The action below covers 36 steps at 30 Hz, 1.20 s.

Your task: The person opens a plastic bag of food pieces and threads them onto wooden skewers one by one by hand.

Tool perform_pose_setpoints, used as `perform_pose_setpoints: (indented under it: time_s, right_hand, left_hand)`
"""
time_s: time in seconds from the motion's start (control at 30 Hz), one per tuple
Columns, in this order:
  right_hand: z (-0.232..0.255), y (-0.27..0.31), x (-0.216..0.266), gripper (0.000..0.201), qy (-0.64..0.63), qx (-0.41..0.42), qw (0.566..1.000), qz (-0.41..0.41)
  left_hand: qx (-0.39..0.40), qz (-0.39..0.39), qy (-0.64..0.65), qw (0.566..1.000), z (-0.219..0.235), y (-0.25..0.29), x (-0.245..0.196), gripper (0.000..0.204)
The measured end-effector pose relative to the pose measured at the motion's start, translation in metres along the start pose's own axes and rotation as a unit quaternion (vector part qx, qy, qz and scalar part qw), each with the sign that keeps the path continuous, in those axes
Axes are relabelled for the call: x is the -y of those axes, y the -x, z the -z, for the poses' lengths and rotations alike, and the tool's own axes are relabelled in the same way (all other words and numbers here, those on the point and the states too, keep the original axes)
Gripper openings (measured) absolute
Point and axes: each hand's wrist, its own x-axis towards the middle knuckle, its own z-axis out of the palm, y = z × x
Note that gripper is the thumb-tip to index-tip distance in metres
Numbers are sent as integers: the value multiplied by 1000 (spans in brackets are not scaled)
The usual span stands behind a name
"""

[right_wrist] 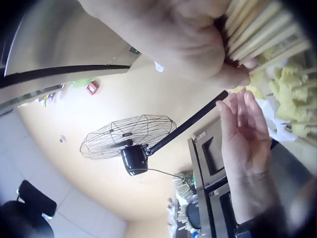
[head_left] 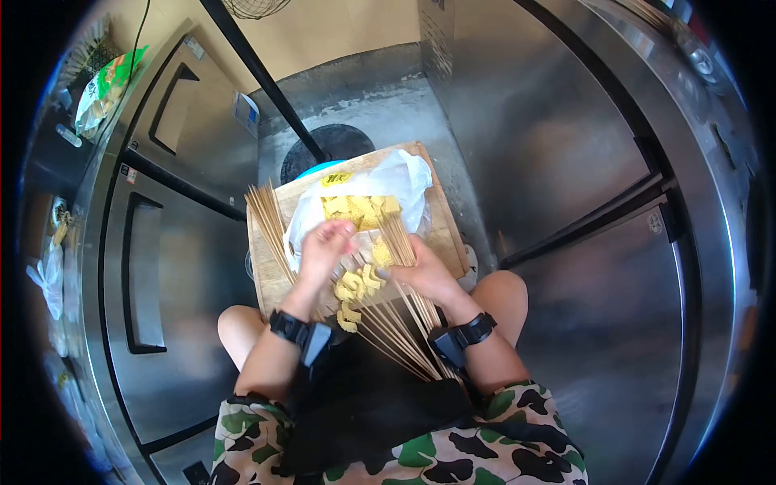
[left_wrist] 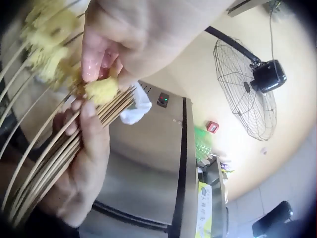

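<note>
My right hand (head_left: 427, 275) grips a bundle of thin bamboo skewers (head_left: 394, 236), their long ends slanting down over my lap. A yellow spongy food piece (left_wrist: 101, 91) sits by the right thumb at the bundle. My left hand (head_left: 325, 249) is to the left of it, fingertips over the bag's near edge. In the right wrist view the left palm shows, with relaxed fingers (right_wrist: 242, 106) and nothing in them. Several folded yellow pieces (head_left: 356, 284) on skewers lie between the hands. More yellow pieces (head_left: 356, 208) fill an opened white plastic bag (head_left: 415, 179).
Under the bag is a wooden board (head_left: 447, 226), with more loose skewers (head_left: 271, 214) along its left side. Steel refrigerators (head_left: 566, 145) stand close on the right, and a steel cabinet (head_left: 174, 234) on the left. Behind the board rises a fan's black pole (head_left: 267, 77).
</note>
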Motion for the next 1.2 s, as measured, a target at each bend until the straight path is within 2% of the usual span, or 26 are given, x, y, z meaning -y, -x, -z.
perform_pose_setpoints:
  time_s: [0.03, 0.1, 0.2, 0.3, 0.4, 0.5, 0.6, 0.63, 0.67, 0.7, 0.8, 0.9, 1.0, 1.13, 1.2]
  right_hand:
    - [2, 0, -1, 57, 6, 3, 1000, -4]
    - [6, 1, 5, 56, 12, 1, 1000, -11]
    - [5, 6, 14, 51, -8, -1, 1000, -19]
    - [9, 7, 14, 51, -38, 16, 999, -16]
    - [9, 7, 16, 50, -42, 23, 999, -23]
    - [12, 2, 11, 50, -24, 21, 999, -30]
    - [13, -1, 4, 51, -12, 6, 999, -33]
    - [13, -1, 2, 52, -10, 1, 999, -34]
    - [13, -2, 1, 53, -8, -3, 999, -34]
    - [12, -1, 1, 52, -2, -7, 999, -33]
    - [8, -1, 4, 50, 16, -18, 999, -32]
    - [4, 0, 8, 49, 19, -19, 999, -41]
    - [1, 0, 8, 49, 5, -6, 999, -42]
    - [-2, 2, 13, 48, -11, 5, 999, -41]
    - [-1, 2, 18, 46, -20, 17, 998, -51]
  left_hand:
    - [-9, -46, -104, 993, 14, -17, 12, 22]
    - [-29, -141, -304, 942, 33, -48, 28, 24]
    - [4, -179, -511, 841, 27, -50, 26, 28]
    - [-5, -135, -536, 834, 17, -57, 31, 32]
    - [19, -62, -512, 856, 12, -59, 24, 26]
    - [62, -28, -509, 858, 18, -59, 19, 23]
    - [33, -151, -393, 907, 33, -56, 28, 17]
    - [18, -133, -263, 955, 37, -53, 31, 14]
    - [2, -113, -129, 985, 41, -47, 32, 12]
    - [-15, -90, 8, 996, 44, -40, 32, 10]
    - [-34, 3, 92, 995, 57, 4, 19, 5]
    - [-7, 117, 73, 990, 62, 40, 19, 3]
    - [33, 172, -12, 984, 59, 50, 31, 9]
    - [12, 135, -83, 987, 46, 50, 38, 14]
    - [11, 149, -56, 987, 45, 47, 38, 14]
